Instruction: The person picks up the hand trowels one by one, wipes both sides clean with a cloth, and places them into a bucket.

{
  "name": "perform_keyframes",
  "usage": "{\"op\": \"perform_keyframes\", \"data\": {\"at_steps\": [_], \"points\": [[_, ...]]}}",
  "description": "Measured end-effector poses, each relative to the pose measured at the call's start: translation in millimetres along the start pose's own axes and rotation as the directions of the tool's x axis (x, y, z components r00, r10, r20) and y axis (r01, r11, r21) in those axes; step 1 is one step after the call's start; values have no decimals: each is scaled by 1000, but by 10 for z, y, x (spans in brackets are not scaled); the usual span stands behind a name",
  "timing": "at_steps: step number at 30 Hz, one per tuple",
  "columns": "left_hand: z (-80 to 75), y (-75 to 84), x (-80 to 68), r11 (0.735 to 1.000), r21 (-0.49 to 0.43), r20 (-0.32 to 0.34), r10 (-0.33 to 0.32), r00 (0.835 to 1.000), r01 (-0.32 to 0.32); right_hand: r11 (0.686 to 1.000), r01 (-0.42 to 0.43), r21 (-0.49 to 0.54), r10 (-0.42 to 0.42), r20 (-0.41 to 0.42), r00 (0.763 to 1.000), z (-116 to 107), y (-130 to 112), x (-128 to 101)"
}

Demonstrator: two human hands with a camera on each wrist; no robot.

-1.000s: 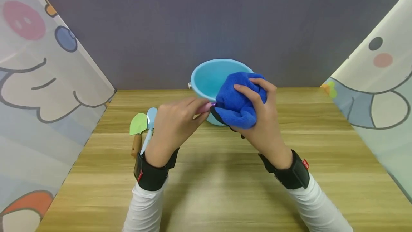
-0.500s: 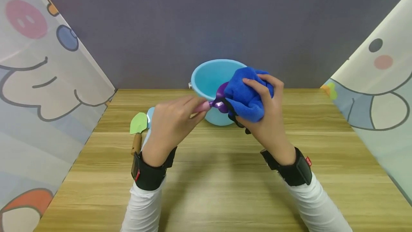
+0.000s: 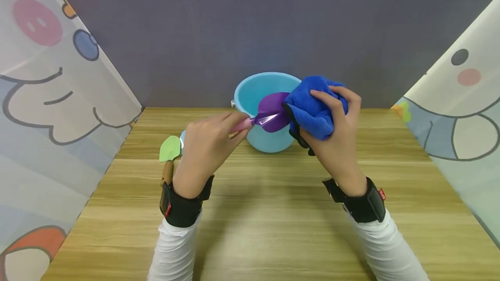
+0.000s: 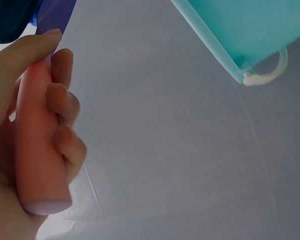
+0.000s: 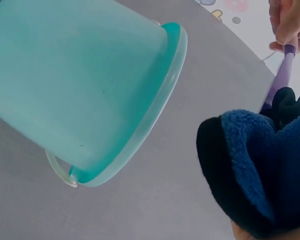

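Observation:
My left hand point(image 3: 207, 146) grips the pink handle of a small purple shovel point(image 3: 273, 118); in the left wrist view, the fingers wrap round this handle point(image 4: 40, 145). The shovel's broad blade points right and overlaps the light blue bucket point(image 3: 269, 143) behind it. My right hand point(image 3: 343, 146) holds a bunched blue plush cloth point(image 3: 314, 105) with black edging at the blade's tip. In the right wrist view, the folded cloth point(image 5: 245, 165) hides the blade's end. Both hands are raised over the wooden table.
A green shovel point(image 3: 169, 148) with a brown handle lies left of my left hand. Beside it a light blue shovel point(image 3: 182, 137) is mostly hidden by that hand. The bucket stands near the grey back wall point(image 3: 195, 38). Cartoon-printed panels point(image 3: 35, 99) flank the table point(image 3: 265, 220).
The right hand and cloth have moved right and a little away, along the purple blade. The blade, first covered by the cloth, now shows. The left hand has stayed almost in place.

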State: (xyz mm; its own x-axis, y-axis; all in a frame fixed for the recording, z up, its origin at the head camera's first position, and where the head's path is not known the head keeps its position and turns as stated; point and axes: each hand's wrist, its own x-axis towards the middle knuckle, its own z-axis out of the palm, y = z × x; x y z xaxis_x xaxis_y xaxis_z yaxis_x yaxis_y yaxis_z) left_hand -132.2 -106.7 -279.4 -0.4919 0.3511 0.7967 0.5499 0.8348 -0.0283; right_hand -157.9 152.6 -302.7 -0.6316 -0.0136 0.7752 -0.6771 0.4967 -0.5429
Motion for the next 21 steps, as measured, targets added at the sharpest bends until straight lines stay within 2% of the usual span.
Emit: {"op": "perform_keyframes", "data": {"at_steps": [8,13,18,21], "points": [[107,5,10,992,101,60,-83,995,76,1000,9,-13,-9,-70,997,-50,34,-29],[179,-17,0,980,163,75,-130,989,116,999,2,-34,-4,-62,998,-29,55,-42],[270,-17,12,963,174,104,-225,969,205,1000,2,-29,-3,-43,999,13,69,-49],[336,-27,75,955,167,121,-268,956,246,1000,2,-13,-3,-40,999,16,81,-57]]}}
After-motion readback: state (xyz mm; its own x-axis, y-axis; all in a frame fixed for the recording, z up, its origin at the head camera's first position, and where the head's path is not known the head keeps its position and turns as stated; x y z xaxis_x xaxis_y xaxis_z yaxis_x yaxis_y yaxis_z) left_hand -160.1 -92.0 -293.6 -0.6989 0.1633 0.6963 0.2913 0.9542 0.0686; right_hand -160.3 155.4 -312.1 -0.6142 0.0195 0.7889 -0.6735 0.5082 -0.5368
